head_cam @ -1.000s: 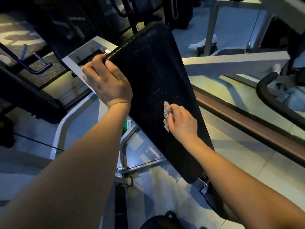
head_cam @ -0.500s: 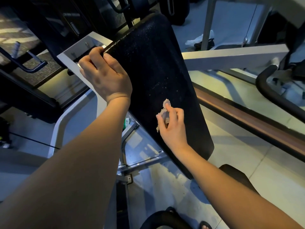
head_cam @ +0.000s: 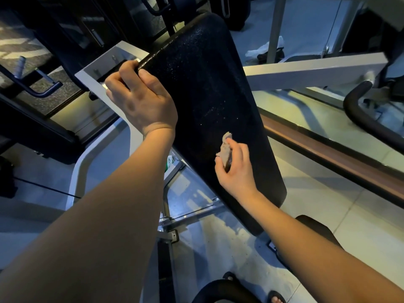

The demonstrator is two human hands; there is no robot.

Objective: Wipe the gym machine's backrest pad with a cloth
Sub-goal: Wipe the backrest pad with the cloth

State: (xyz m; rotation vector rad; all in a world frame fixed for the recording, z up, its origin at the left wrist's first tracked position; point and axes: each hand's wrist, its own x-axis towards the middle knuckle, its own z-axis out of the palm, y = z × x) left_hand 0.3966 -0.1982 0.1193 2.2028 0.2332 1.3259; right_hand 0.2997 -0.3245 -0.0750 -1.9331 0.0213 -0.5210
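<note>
My left hand grips the upper left edge of the black backrest pad; my right hand pinches a crumpled cloth against its lower face.

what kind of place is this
Most likely a gym: a black padded backrest pad on a pale steel machine frame, with a curved black handle bar to the right.

Left forearm and right forearm bare, uncovered to the frame edge. Left grip: thumbnail trimmed short. Bottom edge: one foot in a dark sandal, toes showing past the strap.
</note>
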